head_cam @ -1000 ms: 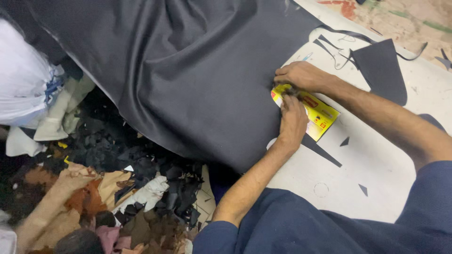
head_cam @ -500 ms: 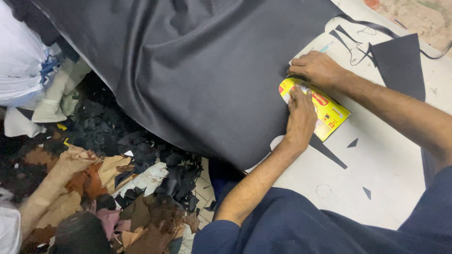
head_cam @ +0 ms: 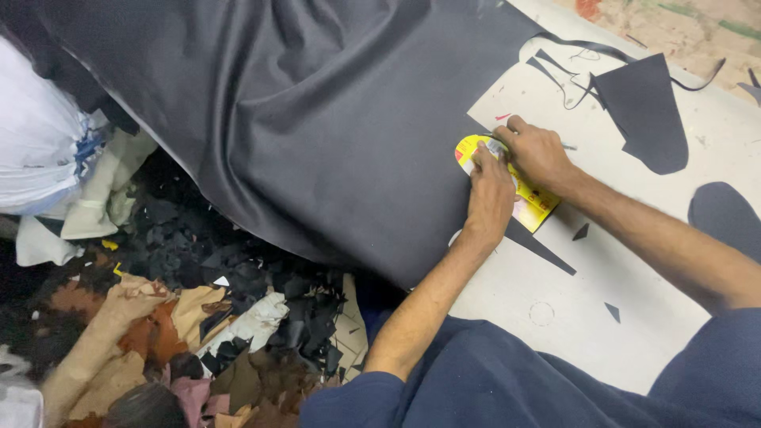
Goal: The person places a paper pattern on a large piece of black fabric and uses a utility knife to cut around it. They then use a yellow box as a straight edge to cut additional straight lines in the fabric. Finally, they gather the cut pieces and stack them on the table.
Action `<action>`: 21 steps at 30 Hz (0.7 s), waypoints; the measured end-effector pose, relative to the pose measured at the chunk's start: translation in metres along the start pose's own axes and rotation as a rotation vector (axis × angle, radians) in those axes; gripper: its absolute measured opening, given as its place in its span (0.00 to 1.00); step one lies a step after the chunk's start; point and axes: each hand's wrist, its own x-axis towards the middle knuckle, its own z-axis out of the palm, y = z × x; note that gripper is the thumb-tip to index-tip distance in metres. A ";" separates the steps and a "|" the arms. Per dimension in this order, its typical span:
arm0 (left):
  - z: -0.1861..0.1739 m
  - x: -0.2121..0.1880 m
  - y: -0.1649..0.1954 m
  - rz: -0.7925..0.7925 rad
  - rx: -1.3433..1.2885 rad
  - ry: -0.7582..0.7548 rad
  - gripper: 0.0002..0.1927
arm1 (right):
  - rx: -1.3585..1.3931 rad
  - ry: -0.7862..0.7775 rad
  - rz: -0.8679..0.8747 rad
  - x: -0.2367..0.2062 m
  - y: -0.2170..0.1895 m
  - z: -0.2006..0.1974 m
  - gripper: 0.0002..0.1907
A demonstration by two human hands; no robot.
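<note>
On the black sheet's [head_cam: 317, 119] edge, both hands [head_cam: 515, 170] press a yellow template [head_cam: 533, 202].

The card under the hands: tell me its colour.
Yellow card with red marks, head view.

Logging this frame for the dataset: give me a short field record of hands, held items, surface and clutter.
left hand: presses flat on the yellow template
right hand: on the template's upper edge, gripping a thin tool; kind unclear
yellow template: lies at the edge of the dark leather sheet
surface: pale cutting table
cut pieces: dark offcut and small slivers on the table
floor side: pile of leather scraps, white sack
</note>
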 end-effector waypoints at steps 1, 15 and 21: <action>0.004 0.000 0.001 0.009 0.010 0.011 0.41 | 0.005 -0.007 0.054 -0.006 -0.002 0.001 0.19; -0.015 0.001 -0.050 -0.102 -0.533 0.113 0.63 | -0.242 0.010 0.359 -0.133 0.021 -0.017 0.16; 0.012 0.038 -0.070 -0.137 -0.657 0.144 0.47 | -0.223 0.087 0.562 -0.191 0.017 -0.018 0.21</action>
